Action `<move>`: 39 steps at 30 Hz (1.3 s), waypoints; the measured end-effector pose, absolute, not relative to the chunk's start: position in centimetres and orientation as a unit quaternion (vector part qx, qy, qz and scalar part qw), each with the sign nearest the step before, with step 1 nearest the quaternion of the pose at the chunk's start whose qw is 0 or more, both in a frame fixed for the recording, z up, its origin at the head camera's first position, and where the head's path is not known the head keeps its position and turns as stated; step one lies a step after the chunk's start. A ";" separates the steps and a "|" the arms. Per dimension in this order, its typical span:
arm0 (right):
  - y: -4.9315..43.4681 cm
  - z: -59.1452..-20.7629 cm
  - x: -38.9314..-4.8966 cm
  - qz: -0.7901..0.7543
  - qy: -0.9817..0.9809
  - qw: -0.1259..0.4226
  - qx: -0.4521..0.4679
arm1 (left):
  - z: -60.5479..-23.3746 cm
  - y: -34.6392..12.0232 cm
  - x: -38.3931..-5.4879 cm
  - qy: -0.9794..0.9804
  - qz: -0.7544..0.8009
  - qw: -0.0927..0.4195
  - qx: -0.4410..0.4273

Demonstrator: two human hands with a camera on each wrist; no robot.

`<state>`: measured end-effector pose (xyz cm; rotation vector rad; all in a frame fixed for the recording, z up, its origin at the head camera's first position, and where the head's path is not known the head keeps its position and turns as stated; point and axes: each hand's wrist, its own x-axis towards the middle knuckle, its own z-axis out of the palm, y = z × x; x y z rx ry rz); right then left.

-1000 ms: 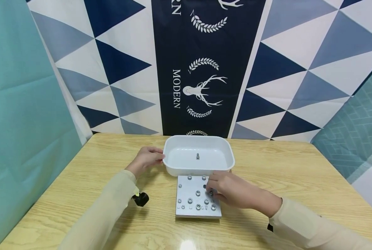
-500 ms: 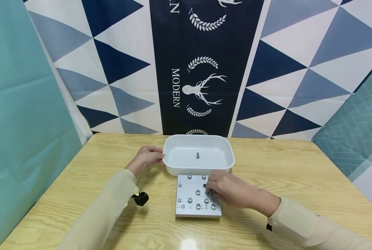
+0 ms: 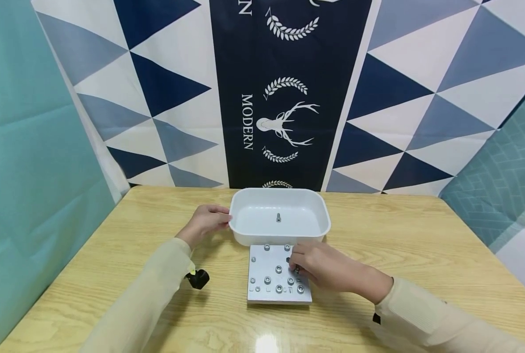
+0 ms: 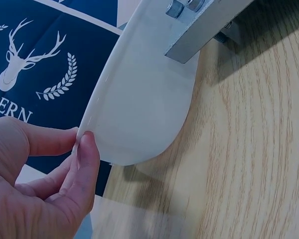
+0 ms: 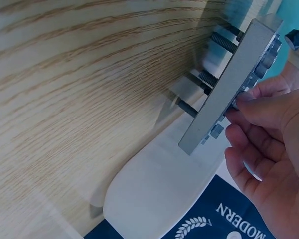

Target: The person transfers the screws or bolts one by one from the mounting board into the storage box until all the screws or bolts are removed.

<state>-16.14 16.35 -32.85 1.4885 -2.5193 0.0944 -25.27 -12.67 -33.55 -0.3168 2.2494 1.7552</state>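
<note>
Barely any motion vs 1 s ago: head view tips down slightly, layout of hands and parts unchanged. Left hand (image 3: pixel 204 223) pinches the left rim of the white tray (image 3: pixel 280 240); a lone screw (image 3: pixel 278 218) lies inside. Right hand (image 3: pixel 322 264) pinches a bolt (image 3: pixel 297 269) toward the right edge of the metal plate (image 3: pixel 261 272), just in front of the tray, threaded shanks (image 5: pixel 188 108) poking out below.

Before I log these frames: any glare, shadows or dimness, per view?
Head: glare on the pale wood-grain table at bottom edge, soft shadow beside the left cream sleeve. Left wrist: dimmer than head, shadow by the white round-cornered tray. Right wrist: dark shadows by the grey threaded bolts jutting from the silver metal plate.
</note>
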 end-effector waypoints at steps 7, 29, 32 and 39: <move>16.4 -32.8 -16.3 0.037 -0.853 0.107 0.509 | -33.6 -12.6 -25.5 0.772 0.614 0.128 -0.102; 16.4 -32.3 -16.1 0.048 -0.852 0.117 0.508 | -33.3 -12.7 -25.2 0.772 0.612 0.131 -0.111; 16.4 -32.0 -16.1 0.051 -0.852 0.114 0.508 | -33.3 -12.7 -25.2 0.771 0.613 0.130 -0.111; 16.4 -31.9 -16.0 0.051 -0.849 0.121 0.512 | -33.5 -12.8 -25.1 0.771 0.613 0.133 -0.111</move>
